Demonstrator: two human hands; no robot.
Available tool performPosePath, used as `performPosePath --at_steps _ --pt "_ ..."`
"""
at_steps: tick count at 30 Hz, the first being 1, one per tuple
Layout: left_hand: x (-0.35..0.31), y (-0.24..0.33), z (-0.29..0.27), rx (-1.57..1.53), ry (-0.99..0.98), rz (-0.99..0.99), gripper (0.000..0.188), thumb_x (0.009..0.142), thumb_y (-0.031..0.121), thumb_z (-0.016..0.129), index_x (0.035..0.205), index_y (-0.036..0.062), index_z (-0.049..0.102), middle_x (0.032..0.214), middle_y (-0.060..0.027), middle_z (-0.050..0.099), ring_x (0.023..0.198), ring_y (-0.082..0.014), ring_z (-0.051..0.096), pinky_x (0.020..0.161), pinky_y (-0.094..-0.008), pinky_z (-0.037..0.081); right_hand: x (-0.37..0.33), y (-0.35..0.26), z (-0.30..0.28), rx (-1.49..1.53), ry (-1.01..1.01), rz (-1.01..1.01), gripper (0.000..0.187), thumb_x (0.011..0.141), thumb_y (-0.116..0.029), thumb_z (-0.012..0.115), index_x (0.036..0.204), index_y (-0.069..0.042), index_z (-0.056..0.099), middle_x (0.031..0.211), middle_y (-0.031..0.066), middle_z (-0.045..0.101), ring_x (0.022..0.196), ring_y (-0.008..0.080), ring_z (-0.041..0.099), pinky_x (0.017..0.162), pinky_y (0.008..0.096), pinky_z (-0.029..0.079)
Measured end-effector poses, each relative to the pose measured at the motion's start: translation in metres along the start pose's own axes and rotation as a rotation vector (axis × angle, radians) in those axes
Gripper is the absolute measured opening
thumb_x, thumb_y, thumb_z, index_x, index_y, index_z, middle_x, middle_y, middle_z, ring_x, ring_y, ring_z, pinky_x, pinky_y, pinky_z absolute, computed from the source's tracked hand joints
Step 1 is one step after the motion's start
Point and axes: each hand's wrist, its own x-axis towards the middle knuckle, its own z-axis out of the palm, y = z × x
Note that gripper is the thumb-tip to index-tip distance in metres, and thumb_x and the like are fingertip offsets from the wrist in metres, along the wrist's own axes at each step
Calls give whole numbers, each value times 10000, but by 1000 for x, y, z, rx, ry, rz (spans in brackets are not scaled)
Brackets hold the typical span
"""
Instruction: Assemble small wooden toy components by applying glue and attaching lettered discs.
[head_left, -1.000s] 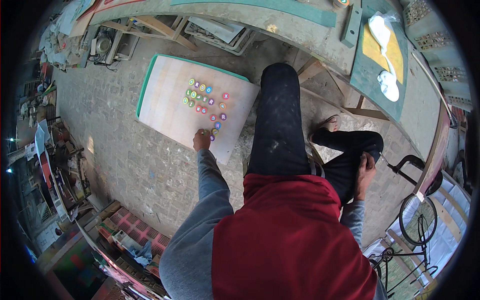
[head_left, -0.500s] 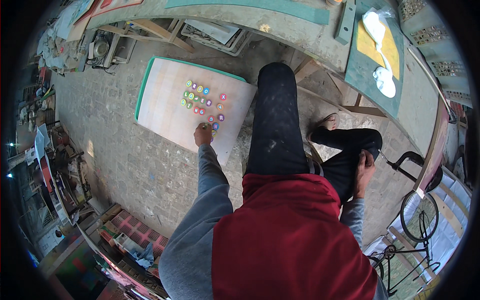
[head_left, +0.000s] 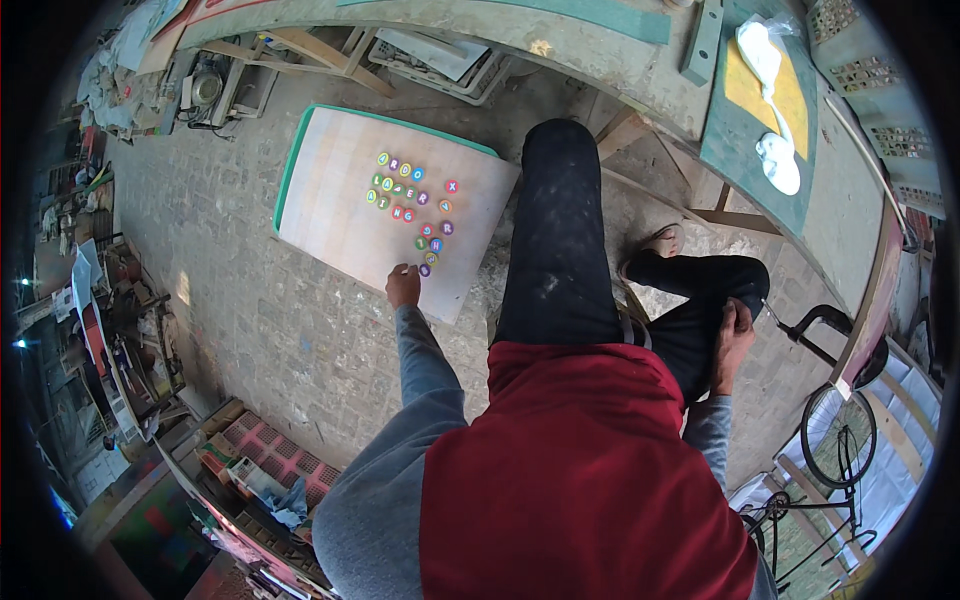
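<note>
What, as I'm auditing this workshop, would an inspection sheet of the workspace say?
Surface: pale green-edged board.
Things in use: colourful round letter pieces in rows and a curve.
Clutter: white bundle on the bench; filled crate beneath.
Grip: left hand at the board beside the lowest purple piece, hold unclear; right hand rests on the dark trousers.
Cables: cannot tell at this size.
Surroundings: paved floor; black bicycle at right.

Pretty worn stone-paved floor (head_left: 300, 320) tbh, with a workbench (head_left: 630, 70) curving along the top, perforated wall (head_left: 858, 105) upper right, bicycle (head_left: 820, 503) lower right, small light (head_left: 20, 343) glowing far left.
</note>
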Motion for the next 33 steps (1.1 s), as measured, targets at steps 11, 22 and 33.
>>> performPosePath --at_steps 11,22,33 --pt "-14 -1 26 -40 54 291 235 772 192 722 983 87 730 906 -197 717 863 -376 702 765 -455 561 -1 -3 1 46 -8 0 267 978 -181 590 1084 46 682 991 139 703 897 188 651 846 307 501" --pt "22 -41 39 -608 19 -99 279 753 59 654 1014 -13 724 806 -151 733 677 -225 709 617 -341 579 -1 -4 3 26 -8 7 252 969 -165 586 1077 41 684 976 142 701 886 194 651 831 312 500" --pt "-33 -16 41 -302 145 -13 469 742 268 742 1118 -5 677 940 -189 710 890 -355 682 810 -445 540 1 0 2 13 -10 -11 269 967 -190 589 1082 31 688 973 145 706 874 205 650 826 318 501"
